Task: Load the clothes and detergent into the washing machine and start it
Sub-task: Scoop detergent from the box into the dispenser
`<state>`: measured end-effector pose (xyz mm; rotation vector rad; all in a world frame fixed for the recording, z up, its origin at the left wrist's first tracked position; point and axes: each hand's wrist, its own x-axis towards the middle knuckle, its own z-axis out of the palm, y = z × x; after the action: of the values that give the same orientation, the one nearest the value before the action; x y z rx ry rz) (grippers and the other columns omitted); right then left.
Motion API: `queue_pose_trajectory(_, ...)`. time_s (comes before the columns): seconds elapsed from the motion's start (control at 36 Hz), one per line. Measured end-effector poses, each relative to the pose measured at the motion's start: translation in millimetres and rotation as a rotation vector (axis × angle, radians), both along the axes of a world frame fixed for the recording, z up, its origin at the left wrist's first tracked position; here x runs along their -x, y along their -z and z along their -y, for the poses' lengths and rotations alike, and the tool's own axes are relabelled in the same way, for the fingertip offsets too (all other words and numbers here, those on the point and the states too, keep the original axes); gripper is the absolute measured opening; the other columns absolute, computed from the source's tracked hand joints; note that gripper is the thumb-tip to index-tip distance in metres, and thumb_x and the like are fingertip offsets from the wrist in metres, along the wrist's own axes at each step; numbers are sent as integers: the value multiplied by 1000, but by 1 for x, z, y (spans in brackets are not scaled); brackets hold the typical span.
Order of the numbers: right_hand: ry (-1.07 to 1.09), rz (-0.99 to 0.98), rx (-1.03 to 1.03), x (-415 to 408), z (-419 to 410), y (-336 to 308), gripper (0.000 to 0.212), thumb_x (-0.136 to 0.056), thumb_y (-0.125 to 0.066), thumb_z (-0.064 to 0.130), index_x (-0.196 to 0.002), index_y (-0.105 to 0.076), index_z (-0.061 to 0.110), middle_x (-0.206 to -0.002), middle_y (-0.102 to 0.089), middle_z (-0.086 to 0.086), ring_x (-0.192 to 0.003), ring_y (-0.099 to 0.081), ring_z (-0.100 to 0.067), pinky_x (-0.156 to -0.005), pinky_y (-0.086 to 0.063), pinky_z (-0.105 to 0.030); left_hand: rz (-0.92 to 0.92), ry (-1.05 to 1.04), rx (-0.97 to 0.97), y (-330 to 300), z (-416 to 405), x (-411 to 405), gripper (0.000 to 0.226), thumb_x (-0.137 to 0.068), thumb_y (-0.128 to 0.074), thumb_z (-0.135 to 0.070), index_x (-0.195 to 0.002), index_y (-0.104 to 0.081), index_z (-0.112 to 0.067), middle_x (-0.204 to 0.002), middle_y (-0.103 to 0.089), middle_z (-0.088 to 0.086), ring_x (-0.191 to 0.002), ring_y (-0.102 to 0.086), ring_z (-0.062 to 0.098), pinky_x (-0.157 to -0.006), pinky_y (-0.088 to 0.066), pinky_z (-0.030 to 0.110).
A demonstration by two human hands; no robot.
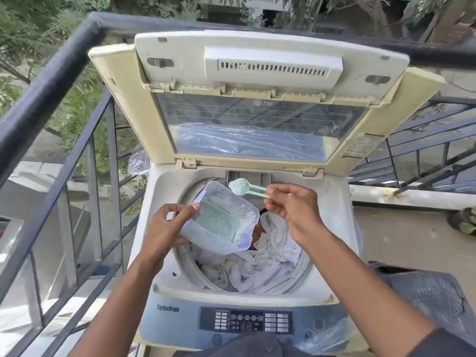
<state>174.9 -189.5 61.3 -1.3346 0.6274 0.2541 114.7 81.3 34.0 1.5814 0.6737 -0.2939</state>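
A dark metal railing sweeps along the left and across the top, its vertical bars dropping down the left side. Beyond it there's green foliage, and crinkled clear plastic is bunched just inside the bars. Over on the right, more dark rails run at a slant, a potted plant sits at the edge on the pale floor, and a dark cracked surface lies below.
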Motion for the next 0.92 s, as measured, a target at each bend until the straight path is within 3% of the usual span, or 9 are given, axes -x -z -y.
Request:
queue_pose_trajectory(0.08, 48, 1, 25, -12, -2, 7, 5, -88, -76, -6, -91, -75, -3, -79, -74, -17, -70, -69, -29, -68, -63, -30, 2, -13, -2, 4, 0, -2, 75, -53, -84, -71, -104, -69, -18, -76, -68, -14, -74, -65, 17, -82, -67, 48)
queue_pose_trajectory(0.17, 71, -13, 78, -24, -6, 14, 6, -88, -75, -6, -87, -76, 0, -78, -75, -14, -69, -70, -28, -71, -64, -32, 5, -20, -10, 7, -1, -2, 74, -54, -83, -72, -104, -70, -18, -71, -68, -20, -78, -64, 19, -86, -66, 51)
queue_pose_trajectory(0.31, 50, -11, 184, -37, -16, 22, 10, -88, -77, -3, -82, -77, 5, -79, -78, -13, -65, -72, -25, -69, -65, -34, -2, -29, -37, 10, 2, -1, 75, -53, -82, -75, -104, -71, -20, -78, -63, -10, -79, -62, 19, -82, -66, 46)
queue_pose_trajectory(0.53, -30, 135, 500, -42, -32, 27, 15, -89, -77, 1, -80, -78, 14, -68, -76, -2, -58, -75, -19, -65, -66, -35, -26, -14, -49, 20, 0, 1, 68, -58, -83, -73, -102, -72, -22, -80, -56, -6, -80, -60, 19, -85, -66, 54)
queue_pose_trajectory(0.67, -83, 215, 597, -42, -36, 31, 22, -88, -77, 5, -76, -76, 23, -61, -74, 1, -57, -75, -15, -66, -66, -36, -20, -13, -49, 23, 1, 2, 71, -58, -83, -75, -104, -73, -22, -96, -65, -2, -90, -67, 23, -84, -67, 52)
queue_pose_trajectory(0.78, -104, 249, 589, -39, -39, 31, 18, -90, -76, 5, -81, -76, 20, -65, -75, 0, -58, -75, -14, -66, -66, -35, -25, -4, -52, 28, -1, 2, 68, -58, -84, -76, -101, -73, -26, -110, -73, -1, -96, -71, 24, -84, -67, 52)
queue_pose_trajectory(0.92, -154, 324, 638, -36, -43, 29, 21, -90, -76, 5, -80, -75, 24, -66, -74, 4, -59, -74, -11, -63, -61, -23, -29, 5, -31, 33, -2, 4, 63, -59, -87, -78, -98, -73, -31, -121, -75, -1, -108, -73, 33, -83, -67, 54)
